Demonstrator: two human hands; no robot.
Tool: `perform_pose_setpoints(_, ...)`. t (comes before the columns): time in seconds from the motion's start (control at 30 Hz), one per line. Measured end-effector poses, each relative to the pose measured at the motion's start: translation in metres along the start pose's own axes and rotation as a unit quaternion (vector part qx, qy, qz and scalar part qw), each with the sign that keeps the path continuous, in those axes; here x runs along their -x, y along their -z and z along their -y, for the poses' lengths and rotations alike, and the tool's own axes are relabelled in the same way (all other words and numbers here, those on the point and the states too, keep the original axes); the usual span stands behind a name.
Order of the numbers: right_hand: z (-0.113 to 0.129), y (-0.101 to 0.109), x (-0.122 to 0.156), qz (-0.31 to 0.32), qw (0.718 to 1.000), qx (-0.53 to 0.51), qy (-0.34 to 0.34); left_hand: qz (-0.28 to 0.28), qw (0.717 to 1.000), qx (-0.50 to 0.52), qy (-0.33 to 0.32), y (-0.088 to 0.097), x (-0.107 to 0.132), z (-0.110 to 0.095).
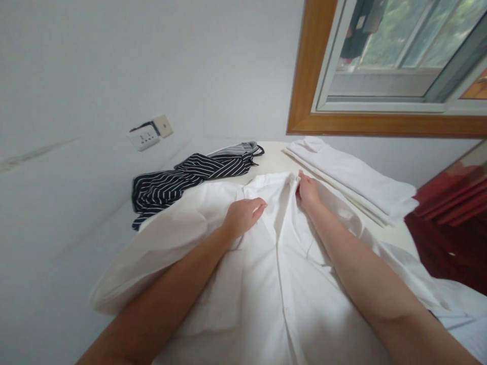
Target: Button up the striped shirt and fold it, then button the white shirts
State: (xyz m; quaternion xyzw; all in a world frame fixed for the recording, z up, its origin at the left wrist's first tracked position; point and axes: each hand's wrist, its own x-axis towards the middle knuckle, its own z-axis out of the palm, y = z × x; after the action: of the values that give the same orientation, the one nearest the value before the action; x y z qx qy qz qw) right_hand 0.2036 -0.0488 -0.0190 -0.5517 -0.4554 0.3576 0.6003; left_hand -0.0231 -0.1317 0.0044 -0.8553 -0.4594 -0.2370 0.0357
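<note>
A white shirt [274,284] lies spread over a pale table, its button placket running down the middle. My left hand [243,215] rests on the shirt's left front near the collar, fingers together and curled on the cloth. My right hand [307,192] is closed in a pinch on the shirt's collar edge at the top of the placket. Both forearms lie over the shirt.
A black and white striped garment [178,185] lies crumpled at the table's far left. Folded white cloths [357,180] are stacked at the far right. A wall socket [146,137] sits on the white wall, a wood-framed window [304,101] is at the upper right, and something red [449,213] lies at the right.
</note>
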Motion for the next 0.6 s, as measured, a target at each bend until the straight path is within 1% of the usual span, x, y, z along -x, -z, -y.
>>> perform_pose_setpoints(0.1, -0.001, -0.001, -0.001, -0.033, 0.997, -0.057, -0.037, 0.005, 1.000, -0.013, -0.001, 0.006, -0.002, 0.004)
perform_pose_setpoints(0.17, -0.001, -0.003, 0.000, -0.026, 0.994, -0.089, -0.049, -0.007, 1.000, -0.022, 0.003, 0.007, -0.003, 0.005)
perform_pose_setpoints(0.23, -0.002, -0.005, -0.001, -0.014, 0.995, -0.089, -0.041, -0.016, 0.999, -0.036, 0.006, 0.006, -0.003, 0.008)
perform_pose_setpoints(0.33, -0.003, -0.009, -0.009, -0.009, 1.000, -0.015, 0.024, -0.010, 0.997, -0.073, -0.002, 0.000, -0.006, 0.016)
perform_pose_setpoints(0.4, -0.004, -0.012, -0.017, -0.015, 0.996, 0.050, 0.072, 0.001, 0.995, -0.100, -0.013, -0.002, -0.011, 0.021)
perform_pose_setpoints(0.47, -0.004, -0.017, -0.025, -0.022, 0.989, 0.109, 0.102, 0.015, 0.991, -0.126, -0.034, 0.000, -0.018, 0.023)
perform_pose_setpoints(0.53, -0.004, -0.022, -0.031, -0.025, 0.979, 0.163, 0.122, 0.019, 0.988, -0.144, -0.059, 0.006, -0.024, 0.016)
perform_pose_setpoints(0.6, -0.003, -0.025, -0.035, -0.032, 0.968, 0.209, 0.134, 0.011, 0.989, -0.134, -0.066, 0.013, -0.027, 0.002)
